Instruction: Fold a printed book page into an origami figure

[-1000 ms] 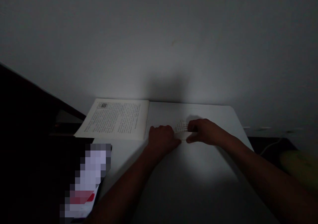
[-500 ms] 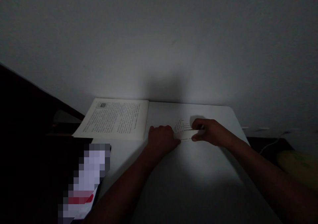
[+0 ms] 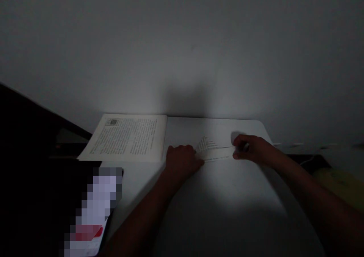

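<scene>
A folded sheet of printed paper (image 3: 218,154) lies on the white table between my hands. Its upper part forms a printed triangle, and a pale strip with a line of print runs along its lower edge. My left hand (image 3: 182,160) is closed over the paper's left end, the thumb along the lower edge and the other fingers curled. At the strip's right end my right hand (image 3: 248,148) is closed, thumb and fingers around the tip. Both ends of the paper are partly hidden by my fingers.
To the left, printed pages (image 3: 125,139) with a QR code lie at the table's back edge. Nearer me is a phone (image 3: 98,211) with a blurred screen. The white table (image 3: 216,196) meets a grey wall (image 3: 182,52). Something yellowish (image 3: 338,185) sits low at the right.
My right hand has moved right along the paper's lower edge, and more of the strip now shows flat. My left hand stays at the left end. The view has shifted slightly.
</scene>
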Demonstrator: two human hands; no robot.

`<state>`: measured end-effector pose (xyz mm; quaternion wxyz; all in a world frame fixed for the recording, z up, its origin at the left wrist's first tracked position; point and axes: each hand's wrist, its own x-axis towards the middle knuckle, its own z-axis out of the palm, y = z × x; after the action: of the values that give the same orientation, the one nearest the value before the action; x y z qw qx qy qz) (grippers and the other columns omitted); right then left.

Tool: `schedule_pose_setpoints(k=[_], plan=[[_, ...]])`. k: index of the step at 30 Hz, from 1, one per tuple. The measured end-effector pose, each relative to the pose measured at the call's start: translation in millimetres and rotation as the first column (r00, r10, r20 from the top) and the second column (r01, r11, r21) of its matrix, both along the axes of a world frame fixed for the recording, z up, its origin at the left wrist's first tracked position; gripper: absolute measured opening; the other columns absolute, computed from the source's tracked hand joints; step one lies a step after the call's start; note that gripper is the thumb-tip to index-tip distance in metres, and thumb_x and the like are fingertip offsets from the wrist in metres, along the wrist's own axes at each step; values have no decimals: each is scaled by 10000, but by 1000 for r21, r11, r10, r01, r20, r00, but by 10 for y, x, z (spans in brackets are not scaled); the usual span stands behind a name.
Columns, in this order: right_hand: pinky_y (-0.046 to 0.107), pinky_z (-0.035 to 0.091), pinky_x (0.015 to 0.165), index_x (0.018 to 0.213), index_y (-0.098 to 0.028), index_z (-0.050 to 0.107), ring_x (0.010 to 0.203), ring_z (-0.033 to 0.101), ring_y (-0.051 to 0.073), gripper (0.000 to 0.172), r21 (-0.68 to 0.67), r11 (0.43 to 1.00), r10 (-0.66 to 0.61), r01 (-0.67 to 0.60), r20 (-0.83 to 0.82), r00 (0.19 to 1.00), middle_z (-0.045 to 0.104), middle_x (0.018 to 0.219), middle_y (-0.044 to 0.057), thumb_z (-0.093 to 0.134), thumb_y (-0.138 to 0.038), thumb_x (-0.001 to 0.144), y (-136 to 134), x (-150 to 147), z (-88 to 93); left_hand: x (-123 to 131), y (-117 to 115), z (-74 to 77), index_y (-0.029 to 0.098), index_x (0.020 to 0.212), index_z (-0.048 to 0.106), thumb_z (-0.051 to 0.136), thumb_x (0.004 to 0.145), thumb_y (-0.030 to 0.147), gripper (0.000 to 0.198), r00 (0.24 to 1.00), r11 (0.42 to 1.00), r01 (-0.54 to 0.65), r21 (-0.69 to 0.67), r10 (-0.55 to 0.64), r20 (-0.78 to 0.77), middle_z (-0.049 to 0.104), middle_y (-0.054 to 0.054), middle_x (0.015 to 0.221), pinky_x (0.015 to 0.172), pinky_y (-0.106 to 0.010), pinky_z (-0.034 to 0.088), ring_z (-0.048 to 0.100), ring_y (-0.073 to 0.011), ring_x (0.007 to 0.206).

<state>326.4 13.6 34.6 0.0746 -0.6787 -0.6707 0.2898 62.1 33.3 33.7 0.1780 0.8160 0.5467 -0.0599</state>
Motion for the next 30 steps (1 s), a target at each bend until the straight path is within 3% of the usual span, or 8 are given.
schedule_pose_setpoints(k=[4,8,14,18,23,30], plan=[[268,434,608,789,-202,576,628,603,153,132,45,998,37,-38,31,999,643,702,4,631,-284,701,-26,-18,181,3,-3,9,151,959,661,525,749,522,448,1000,1000,5,18,-5,7,695,-122,949,824,-461,429,634,-294,900],[243,399,545,741,-204,586,570,564,131,152,152,984,93,-90,-18,995,628,637,-9,620,-352,738,-65,-403,334,8,-2,12,163,941,661,538,742,520,427,1000,1000,4,15,-4,2,695,-115,930,822,-459,429,636,-292,890],[245,381,556,674,-188,631,611,592,139,162,118,977,176,-178,27,984,677,687,17,626,-324,762,-18,-978,100,-9,-15,-5,130,936,648,490,771,579,504,1000,999,14,50,-14,-6,693,-131,887,807,-452,435,646,-297,852],[255,391,578,694,-189,642,639,609,154,164,83,979,181,-184,49,982,686,705,27,624,-330,774,29,-991,-4,-29,-19,6,140,954,645,527,765,544,462,1000,999,28,35,-29,7,694,-120,918,810,-446,440,644,-292,873],[259,386,581,694,-190,637,647,609,157,152,84,980,177,-182,61,982,684,709,24,630,-324,766,29,-973,10,-58,-21,47,152,914,652,555,761,480,374,1000,1000,15,10,-15,0,693,-111,895,800,-421,454,643,-281,881],[256,386,578,701,-191,644,644,604,154,140,59,981,178,-183,79,981,683,710,22,631,-318,758,38,-992,23,-172,12,83,148,897,652,571,726,506,405,999,999,-18,-44,17,-28,689,-123,906,771,-367,476,646,-274,881]])
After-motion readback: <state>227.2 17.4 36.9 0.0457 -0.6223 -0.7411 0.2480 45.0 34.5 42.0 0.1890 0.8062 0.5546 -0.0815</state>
